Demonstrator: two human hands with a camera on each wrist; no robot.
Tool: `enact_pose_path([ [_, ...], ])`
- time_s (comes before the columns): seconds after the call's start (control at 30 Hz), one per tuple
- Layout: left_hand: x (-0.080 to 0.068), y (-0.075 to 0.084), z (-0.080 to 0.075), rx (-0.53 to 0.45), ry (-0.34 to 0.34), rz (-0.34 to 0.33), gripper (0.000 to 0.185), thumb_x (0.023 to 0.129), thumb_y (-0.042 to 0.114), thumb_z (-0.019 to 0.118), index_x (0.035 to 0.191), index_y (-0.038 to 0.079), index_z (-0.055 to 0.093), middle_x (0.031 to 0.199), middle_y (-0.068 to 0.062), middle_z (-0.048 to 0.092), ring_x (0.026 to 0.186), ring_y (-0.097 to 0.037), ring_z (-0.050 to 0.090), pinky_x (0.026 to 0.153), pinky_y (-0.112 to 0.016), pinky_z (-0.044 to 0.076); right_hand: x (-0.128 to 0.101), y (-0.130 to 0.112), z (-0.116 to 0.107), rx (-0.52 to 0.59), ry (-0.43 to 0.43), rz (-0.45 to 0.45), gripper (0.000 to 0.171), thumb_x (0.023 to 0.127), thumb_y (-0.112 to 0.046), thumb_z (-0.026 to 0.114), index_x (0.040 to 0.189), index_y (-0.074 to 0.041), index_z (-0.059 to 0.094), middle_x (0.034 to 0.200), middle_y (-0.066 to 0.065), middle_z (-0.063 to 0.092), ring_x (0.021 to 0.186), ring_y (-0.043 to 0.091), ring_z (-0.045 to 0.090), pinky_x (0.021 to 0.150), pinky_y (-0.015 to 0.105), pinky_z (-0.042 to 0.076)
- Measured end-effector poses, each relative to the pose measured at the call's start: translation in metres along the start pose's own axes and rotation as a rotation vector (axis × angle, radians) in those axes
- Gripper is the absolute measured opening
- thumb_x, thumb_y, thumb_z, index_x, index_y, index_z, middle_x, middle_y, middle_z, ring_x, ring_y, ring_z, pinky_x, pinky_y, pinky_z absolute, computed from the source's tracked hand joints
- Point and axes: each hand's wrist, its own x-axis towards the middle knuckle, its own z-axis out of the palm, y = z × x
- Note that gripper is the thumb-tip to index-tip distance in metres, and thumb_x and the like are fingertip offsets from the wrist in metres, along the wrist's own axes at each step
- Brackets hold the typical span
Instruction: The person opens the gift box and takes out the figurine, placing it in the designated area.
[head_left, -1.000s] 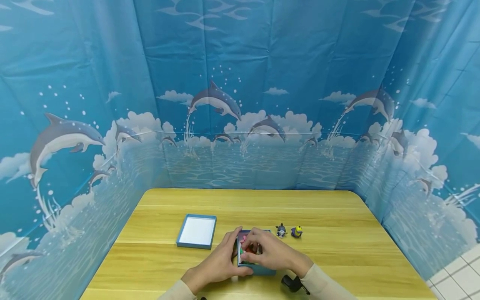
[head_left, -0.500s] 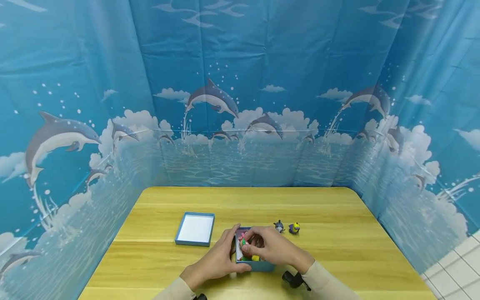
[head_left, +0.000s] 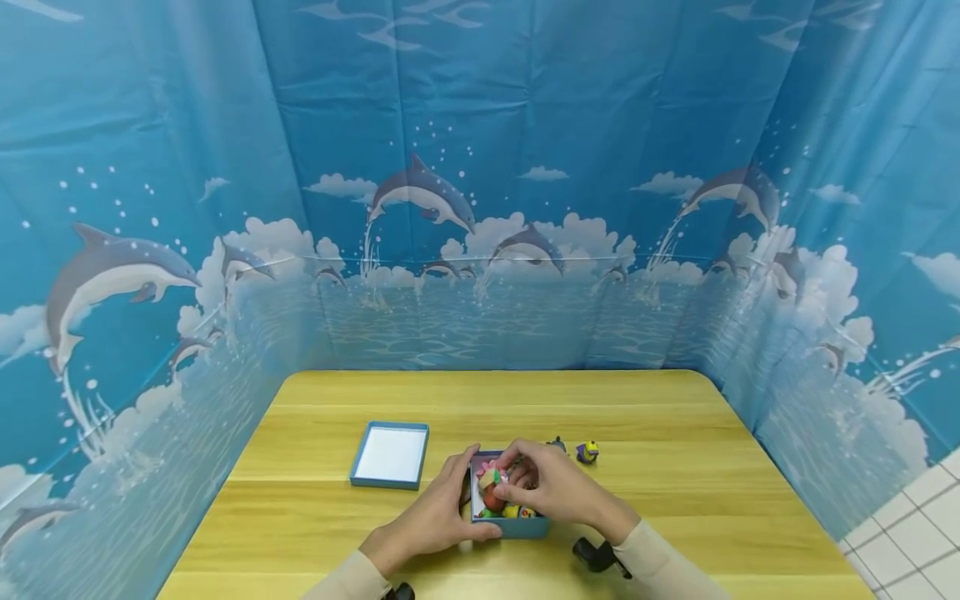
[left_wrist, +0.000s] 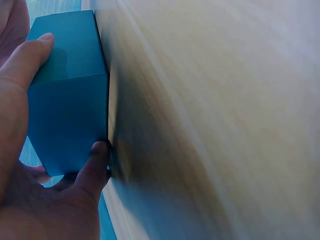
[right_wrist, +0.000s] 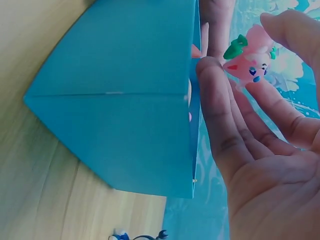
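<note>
My left hand [head_left: 431, 512] grips the side of an open blue box [head_left: 517, 528], its thumb at the near wall and its fingers along the left side. Several small colourful toy figures [head_left: 513, 511] lie inside, partly hidden by my right hand [head_left: 562, 492]. Between right thumb and fingertips I pinch a pink toy figurine [right_wrist: 255, 60] with green leaf-like parts and a small face, held just over the box opening. In the left wrist view, the left thumb [left_wrist: 37, 50] presses on one wall of the box.
A shallow blue lid [head_left: 390, 457] with a white inside lies left of the box. Beyond my right hand stand a dark grey figurine [head_left: 557, 443] and a yellow and purple one [head_left: 588, 452]. A black device [head_left: 597, 557] is by the right wrist.
My right hand has risen from inside the box and shifted slightly right, bringing up the pink toy figurine and uncovering more figures. My left hand keeps its grip on the box.
</note>
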Motion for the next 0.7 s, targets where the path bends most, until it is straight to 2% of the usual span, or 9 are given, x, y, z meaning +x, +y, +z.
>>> enact_pose_path([
  [0.2,-0.0002,-0.0006,0.0006,0.003,0.003,-0.012,0.131,0.097,0.07,0.088,0.189,0.017,0.012,0.183,-0.018,0.038,0.15,-0.027,0.061,0.121,-0.048,0.057,-0.0014,0.002,0.0001,-0.01,0.014,-0.019,0.035,0.11,-0.036,0.085,0.134,-0.014,0.073,0.119,0.01,0.082,0.098,0.006,0.081,0.084,0.027,0.069],
  [0.53,0.0027,-0.0026,0.0005,0.004,0.008,-0.007,0.131,0.097,0.073,0.087,0.189,0.017,0.012,0.184,-0.019,0.037,0.151,-0.027,0.061,0.123,-0.051,0.056,-0.003,-0.0005,-0.0048,-0.058,0.054,-0.029,0.039,0.107,-0.037,0.089,0.138,-0.018,0.074,0.122,0.001,0.08,0.097,0.006,0.076,0.084,0.029,0.067],
  [0.7,0.0007,-0.0024,0.0012,0.001,0.01,-0.01,0.132,0.096,0.072,0.089,0.189,0.019,0.012,0.184,-0.018,0.038,0.151,-0.027,0.062,0.124,-0.051,0.056,-0.0037,0.0014,-0.0031,-0.053,0.058,-0.048,0.039,0.108,-0.032,0.088,0.141,-0.014,0.076,0.123,0.001,0.082,0.097,0.008,0.077,0.085,0.031,0.068],
])
